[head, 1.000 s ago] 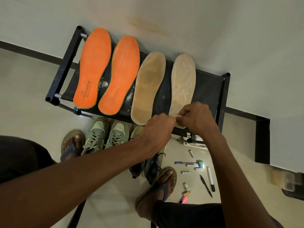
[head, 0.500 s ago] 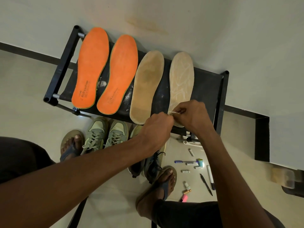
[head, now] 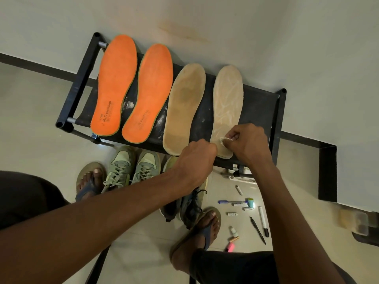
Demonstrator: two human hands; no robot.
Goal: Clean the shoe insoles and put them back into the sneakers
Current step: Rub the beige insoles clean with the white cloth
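The beige insole [head: 227, 103] at the rack's [head: 260, 107] right end is mid-clean: the right hand [head: 249, 142] pinches a white wipe [head: 222, 139] on its heel, the left hand [head: 196, 158] curls beside, grip unclear; next, scrub toeward.

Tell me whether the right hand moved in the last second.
Yes, slightly: the right hand, pinching a white scrap, edged toward the rack's right post, away from the left hand.

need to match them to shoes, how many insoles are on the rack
4, side by side on the black rack: two orange insoles at left, two tan insoles at right, the last one partly under the hands.
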